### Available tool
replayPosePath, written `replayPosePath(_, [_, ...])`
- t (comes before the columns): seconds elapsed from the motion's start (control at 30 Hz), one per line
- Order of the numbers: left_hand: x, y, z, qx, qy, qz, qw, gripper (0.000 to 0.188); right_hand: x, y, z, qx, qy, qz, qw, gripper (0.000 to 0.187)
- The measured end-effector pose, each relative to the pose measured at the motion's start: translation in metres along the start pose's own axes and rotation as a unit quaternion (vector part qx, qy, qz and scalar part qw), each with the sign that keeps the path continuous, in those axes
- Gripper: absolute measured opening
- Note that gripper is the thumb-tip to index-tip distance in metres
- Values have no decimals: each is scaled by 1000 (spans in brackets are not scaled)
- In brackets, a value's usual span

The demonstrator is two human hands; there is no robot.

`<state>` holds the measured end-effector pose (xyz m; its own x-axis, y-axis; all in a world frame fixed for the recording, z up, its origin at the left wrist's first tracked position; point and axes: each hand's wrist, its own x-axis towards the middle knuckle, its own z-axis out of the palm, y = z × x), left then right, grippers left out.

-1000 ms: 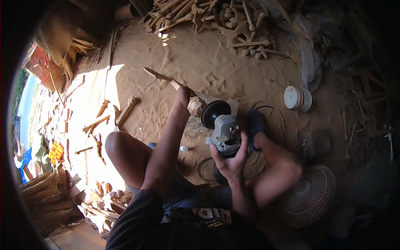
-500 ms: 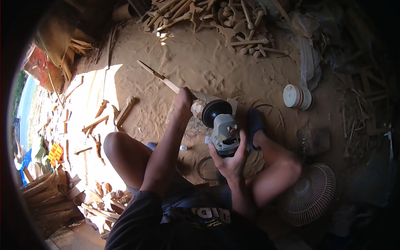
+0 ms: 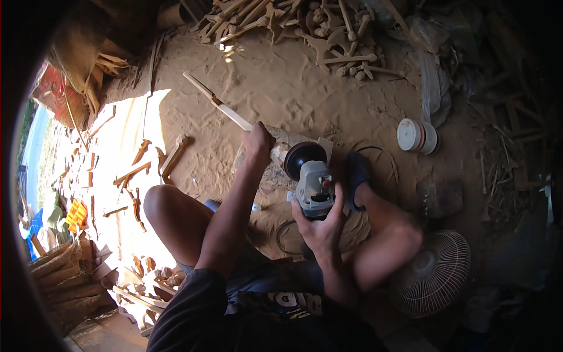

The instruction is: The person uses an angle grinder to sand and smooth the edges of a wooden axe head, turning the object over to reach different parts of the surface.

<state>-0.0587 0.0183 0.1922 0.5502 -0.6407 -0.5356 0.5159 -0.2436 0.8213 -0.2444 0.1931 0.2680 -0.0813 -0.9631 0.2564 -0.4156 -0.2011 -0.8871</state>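
Observation:
My left hand is closed around a long pale wooden piece, whose narrow shaft points up and to the left. Its thick, faceted end shows past my fist, against or very near the round black disc of an angle grinder; contact is hard to tell. My right hand grips the grey body of that angle grinder from below, thumb on its left side. A pale block lies on the ground beneath the wooden end and disc.
Wooden pieces are heaped at the far side. More lie in sunlight at left, near a carved stick. A white tub and a round fan stand at right. A cable loops by my legs.
The wooden piece's far end has swung slightly up and left, with my left hand turning a little. The grinder stays nearly in the same place.

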Motion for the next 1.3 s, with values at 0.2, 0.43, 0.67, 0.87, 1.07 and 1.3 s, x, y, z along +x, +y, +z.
replayPosePath(0.2, [1, 6, 0, 67, 14, 14, 998, 19, 4, 4, -2, -4, 26, -5, 1000, 85])
replayPosePath(0.43, [60, -9, -21, -26, -99, -65, 993, 17, 7, 8, -7, 82, 35, 20, 996, 79])
replayPosePath(0.67, [69, -18, -15, -138, -209, -126, 960, 15, 6, 7, -8, 171, 21, 75, 982, 80])
replayPosePath(0.87, [59, -11, -17, -78, -199, -90, 973, 15, 6, 6, -7, 190, -8, 89, 978, 79])
replayPosePath(1.07, [40, -16, -6, 61, -110, -18, 992, 21, 7, 7, -9, 147, -4, 43, 988, 79])
replayPosePath(1.3, [53, -18, -15, 32, -127, -28, 991, 20, 5, 0, -7, 125, 0, 56, 991, 81])
